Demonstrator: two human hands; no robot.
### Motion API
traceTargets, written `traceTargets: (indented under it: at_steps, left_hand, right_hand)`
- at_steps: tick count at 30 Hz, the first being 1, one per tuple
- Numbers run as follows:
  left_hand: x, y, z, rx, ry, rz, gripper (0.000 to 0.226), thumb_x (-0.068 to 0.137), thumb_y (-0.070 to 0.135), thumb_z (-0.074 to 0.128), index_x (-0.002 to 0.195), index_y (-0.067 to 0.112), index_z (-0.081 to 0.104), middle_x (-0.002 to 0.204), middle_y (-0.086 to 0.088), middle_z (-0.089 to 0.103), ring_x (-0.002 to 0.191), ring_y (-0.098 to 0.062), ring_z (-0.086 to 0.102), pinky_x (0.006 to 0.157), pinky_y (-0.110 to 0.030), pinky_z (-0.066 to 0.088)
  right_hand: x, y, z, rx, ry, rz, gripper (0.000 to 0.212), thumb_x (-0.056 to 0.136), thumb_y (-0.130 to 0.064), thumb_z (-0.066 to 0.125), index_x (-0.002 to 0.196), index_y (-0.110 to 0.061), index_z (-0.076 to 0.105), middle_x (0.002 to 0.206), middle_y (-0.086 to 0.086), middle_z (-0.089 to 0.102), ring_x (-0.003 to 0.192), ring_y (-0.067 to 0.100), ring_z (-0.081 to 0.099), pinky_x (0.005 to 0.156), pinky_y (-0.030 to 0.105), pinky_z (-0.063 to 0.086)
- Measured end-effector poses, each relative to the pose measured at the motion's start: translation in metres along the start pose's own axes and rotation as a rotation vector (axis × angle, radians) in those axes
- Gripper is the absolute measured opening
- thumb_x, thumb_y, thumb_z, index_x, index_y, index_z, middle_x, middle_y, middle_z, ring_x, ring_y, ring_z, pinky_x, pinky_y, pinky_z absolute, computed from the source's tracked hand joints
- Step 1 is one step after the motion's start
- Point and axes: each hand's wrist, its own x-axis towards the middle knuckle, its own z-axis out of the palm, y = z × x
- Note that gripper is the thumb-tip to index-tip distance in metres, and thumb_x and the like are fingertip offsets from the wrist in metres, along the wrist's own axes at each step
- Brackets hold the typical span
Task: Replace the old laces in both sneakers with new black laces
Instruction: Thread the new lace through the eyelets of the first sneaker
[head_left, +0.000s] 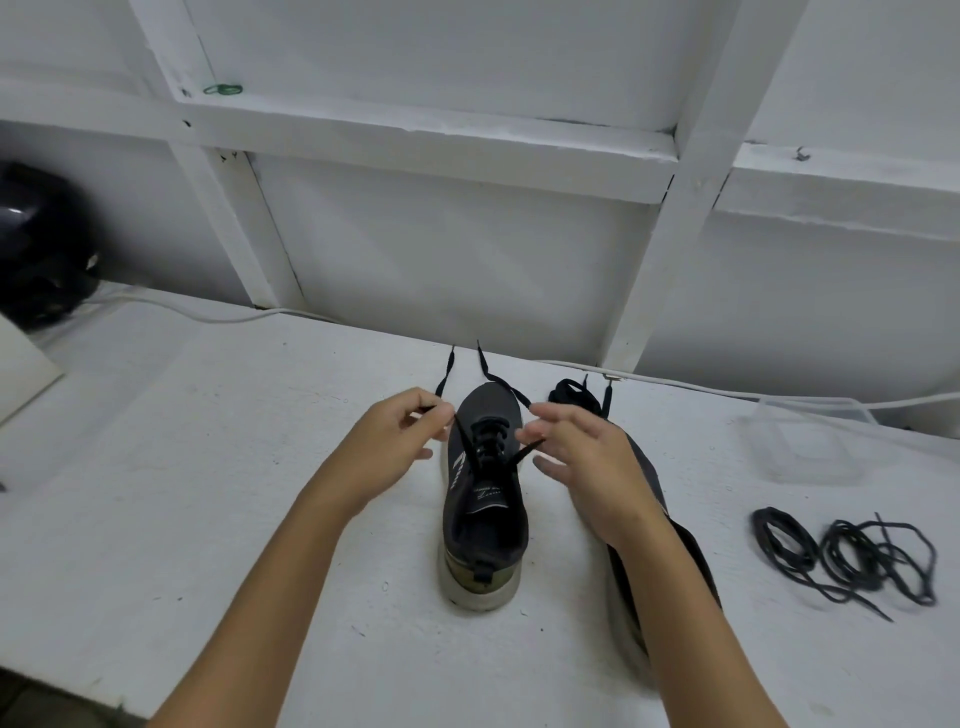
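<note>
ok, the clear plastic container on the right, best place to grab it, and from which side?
Pinch the near rim of the clear plastic container from above. It sits upright and open-topped, so the thin rim is exposed; the walls look smooth and sloped, probably too slippery for a side grip. Nothing crowds that edge.

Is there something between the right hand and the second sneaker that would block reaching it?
Nothing visible blocks it. The second sneaker lies directly under the right hand, which pinches the lace of the sneaker in the middle.

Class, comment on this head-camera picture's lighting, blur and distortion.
Head view: soft, even light with faint shadows; wide-angle bending curves the shelf beams; the right hand and loose laces are slightly motion-blurred; the middle sneaker is sharpest.
</note>
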Motion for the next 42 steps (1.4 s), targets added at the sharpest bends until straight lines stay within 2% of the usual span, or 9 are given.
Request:
traceTargets:
  at_steps: [4,8,17,22,27,31,35,38,42]
  left_hand:
    - [0.015,0.015,0.004,-0.011,0.054,0.161,0.019,0.099,0.014,0.059,0.097,0.029,0.071,0.096,0.007,0.073,0.092,-0.009,0.068,0.079,-0.025,0.055]
    - [0.029,0.036,0.003,0.050,-0.031,0.251,0.029,0.102,0.009,0.050,0.103,0.029,0.071,0.102,0.014,0.074,0.095,-0.003,0.066,0.077,-0.017,0.050]
    - [0.049,0.020,0.006,0.009,-0.261,0.033,0.043,0.109,0.027,0.034,0.150,0.040,0.034,0.120,0.015,0.071,0.110,0.002,0.064,0.091,-0.029,0.048]
    - [0.035,-0.005,0.014,0.160,-0.395,-0.001,0.043,0.100,0.026,0.059,0.140,0.036,0.050,0.105,0.008,0.073,0.102,0.006,0.063,0.083,-0.007,0.044]
    - [0.022,-0.005,0.012,0.188,-0.155,0.018,0.007,0.092,0.027,0.071,0.098,0.026,0.072,0.084,0.016,0.074,0.083,0.005,0.066,0.077,-0.015,0.043]
    - [0.007,0.004,0.021,0.169,-0.259,0.008,0.005,0.085,0.031,0.077,0.090,0.029,0.080,0.093,0.014,0.076,0.091,0.002,0.068,0.083,-0.016,0.049]
    - [0.014,0.001,0.042,0.275,0.017,0.021,0.021,0.072,0.037,0.086,0.071,0.025,0.069,0.066,0.012,0.064,0.060,0.001,0.055,0.058,-0.013,0.040]
    - [0.019,-0.002,0.050,0.318,0.189,0.082,0.024,0.078,0.033,0.079,0.087,0.023,0.059,0.080,0.010,0.061,0.064,-0.006,0.050,0.058,-0.018,0.038]
    - [0.016,-0.003,0.046,0.256,0.087,0.196,0.031,0.086,0.013,0.072,0.112,0.029,0.072,0.092,0.021,0.070,0.082,0.001,0.062,0.072,-0.006,0.043]
  right_hand:
    - [0.013,-0.014,0.010,-0.282,-0.127,-0.072,0.026,0.103,-0.029,0.051,0.105,-0.018,0.074,0.091,0.003,0.071,0.062,0.014,0.063,0.062,0.027,0.054]
    - [0.022,-0.019,0.026,-0.694,-0.351,-0.174,0.020,0.094,-0.046,0.063,0.087,-0.029,0.072,0.077,-0.012,0.067,0.066,0.009,0.060,0.065,0.032,0.057]
    - [0.024,-0.020,0.019,-0.538,-0.407,-0.155,0.020,0.107,-0.015,0.042,0.121,-0.013,0.056,0.100,-0.009,0.078,0.066,0.013,0.058,0.068,0.031,0.047]
    - [0.023,-0.016,0.008,-0.378,-0.331,-0.086,0.022,0.106,-0.009,0.046,0.109,-0.008,0.068,0.096,0.003,0.075,0.074,0.012,0.058,0.058,0.020,0.045]
    - [0.024,-0.011,0.004,-0.376,-0.082,-0.106,0.023,0.103,-0.014,0.056,0.100,-0.026,0.077,0.079,0.004,0.068,0.068,0.007,0.060,0.059,0.017,0.051]
    - [0.023,-0.012,0.006,-0.316,-0.053,-0.128,0.019,0.099,-0.013,0.062,0.097,-0.024,0.077,0.090,0.011,0.074,0.066,0.002,0.060,0.057,0.017,0.049]
    - [0.018,-0.019,0.010,-0.289,-0.102,-0.147,0.018,0.098,-0.010,0.064,0.094,-0.023,0.075,0.085,0.002,0.077,0.074,0.009,0.067,0.058,0.015,0.049]
    - [0.014,-0.023,0.010,-0.245,-0.134,-0.133,0.016,0.099,-0.007,0.061,0.097,-0.017,0.074,0.084,-0.005,0.078,0.072,0.004,0.068,0.057,0.011,0.049]
    - [0.013,-0.025,0.005,-0.187,-0.116,-0.114,0.015,0.102,-0.010,0.057,0.102,-0.014,0.072,0.091,0.000,0.079,0.074,0.005,0.069,0.063,0.016,0.052]
